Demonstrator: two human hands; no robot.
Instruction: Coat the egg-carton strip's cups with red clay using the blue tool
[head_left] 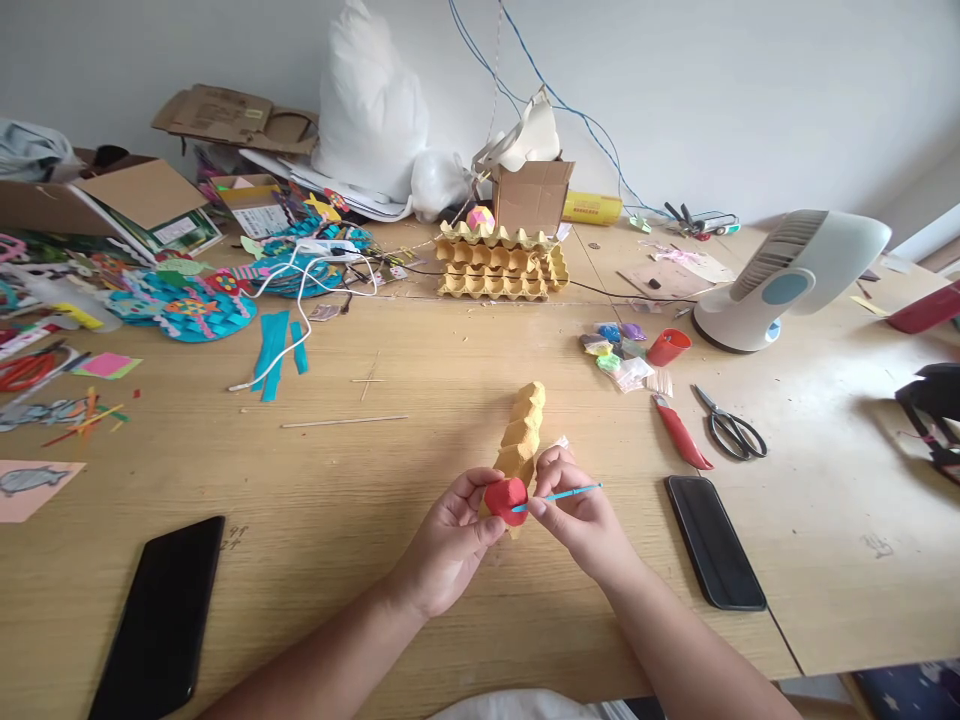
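My left hand [456, 540] is closed around the near end of a yellow egg-carton strip [523, 430]. That end is covered with a red layer [507, 494], which looks like modelling clay. Between the thumb and fingers of my right hand [581, 520] is a thin blue modelling tool [574, 493]. Its flat tip touches the right side of the red part. From there the strip's bumpy, uncovered length points away from me across the table. A small whitish scrap [562, 442] shows just behind my right fingers; I cannot make out whether they hold it.
On the right lie a black phone [716, 543], scissors [735, 430], a red utility knife [682, 433], a red cup [668, 347] and small clay packets [619, 345]. Behind them stands a fan [787, 280]. A tablet [161, 620] is at left; egg cartons [495, 265] sit at the back.
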